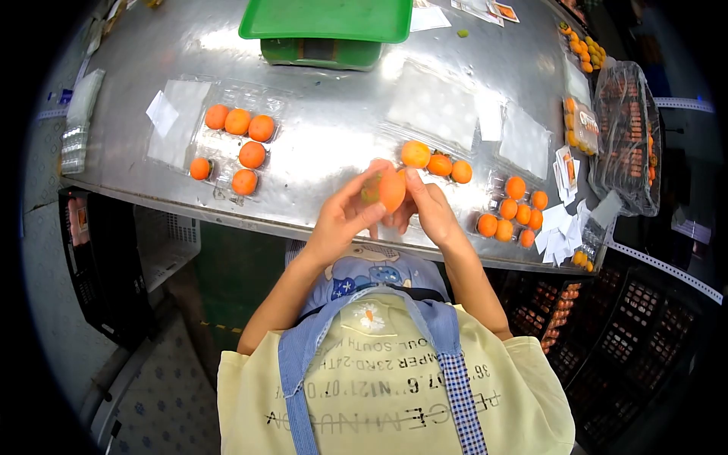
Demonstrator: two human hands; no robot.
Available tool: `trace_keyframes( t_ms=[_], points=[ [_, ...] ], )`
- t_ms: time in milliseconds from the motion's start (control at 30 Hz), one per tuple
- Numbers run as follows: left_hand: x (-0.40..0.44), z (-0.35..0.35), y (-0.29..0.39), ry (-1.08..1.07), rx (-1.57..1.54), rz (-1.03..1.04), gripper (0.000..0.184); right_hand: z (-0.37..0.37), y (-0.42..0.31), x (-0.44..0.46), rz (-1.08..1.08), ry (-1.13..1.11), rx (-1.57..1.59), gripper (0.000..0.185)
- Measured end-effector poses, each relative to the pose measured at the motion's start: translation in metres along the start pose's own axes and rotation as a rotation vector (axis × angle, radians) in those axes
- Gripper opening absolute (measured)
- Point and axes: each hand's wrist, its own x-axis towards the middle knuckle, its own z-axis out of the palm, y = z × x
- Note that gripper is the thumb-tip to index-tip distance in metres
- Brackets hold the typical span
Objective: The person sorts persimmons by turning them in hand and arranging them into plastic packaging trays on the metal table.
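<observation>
An orange fruit [392, 189] is held up between my two hands at the table's near edge. My left hand [347, 208] has its fingers round the fruit's left side, over a greenish part. On the right side, my right hand [432, 206] touches the same fruit with its fingertips. Just beyond the hands, a clear plastic tray [432, 114] has a row of orange fruits [440, 164] along its near side. To the right, another clear tray holds several orange fruits [523, 214]. A third clear tray on the left holds several more [252, 155].
A green scale [326, 19] stands at the back of the metal table [318, 114]. White paper slips [560, 231] lie at the right, beside a plastic-wrapped crate [626, 136]. Stacked clear trays [81, 121] are at the left edge. Dark crates of fruit [542, 303] stand below right.
</observation>
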Motion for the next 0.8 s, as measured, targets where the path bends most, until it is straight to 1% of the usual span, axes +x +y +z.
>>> trace_keyframes(
  t_ms=[67,100,133,233,333,433,567,667,733,767,800],
  points=[
    [0.0,-0.002,-0.005,0.025,-0.168,-0.096,0.051,0.004,0.007,0.002,-0.239,0.246,-0.305,0.037],
    [0.0,-0.004,-0.006,0.049,-0.209,-0.101,0.05,0.007,0.007,0.003,-0.361,0.37,-0.456,0.034],
    [0.0,-0.005,-0.007,0.073,-0.251,-0.107,0.05,0.009,0.004,0.004,-0.599,0.387,-0.538,0.029],
    [-0.001,-0.01,-0.009,0.098,-0.294,-0.107,0.048,0.023,-0.011,0.003,-0.765,0.344,-0.577,0.045],
    [-0.002,-0.009,-0.01,0.129,-0.237,-0.108,0.045,0.024,0.0,0.008,-0.741,0.276,-0.619,0.057],
    [-0.004,-0.012,-0.012,0.132,-0.19,-0.145,0.043,0.021,0.008,0.011,-0.631,0.234,-0.43,0.056],
    [-0.006,-0.01,-0.007,0.12,-0.187,-0.202,0.048,0.013,0.016,0.012,-0.543,0.183,-0.245,0.055],
    [-0.005,-0.013,-0.015,0.071,-0.239,-0.218,0.049,0.011,0.019,0.009,-0.506,0.153,-0.195,0.053],
    [-0.005,-0.011,-0.014,0.06,-0.331,-0.262,0.05,0.009,0.024,0.009,-0.499,0.137,-0.177,0.053],
    [-0.001,-0.009,-0.012,0.035,-0.374,-0.28,0.05,0.009,0.024,0.006,-0.452,0.149,-0.213,0.052],
    [-0.001,-0.011,-0.012,0.001,-0.486,-0.301,0.043,0.009,0.026,0.008,-0.489,0.136,-0.241,0.053]
  ],
)
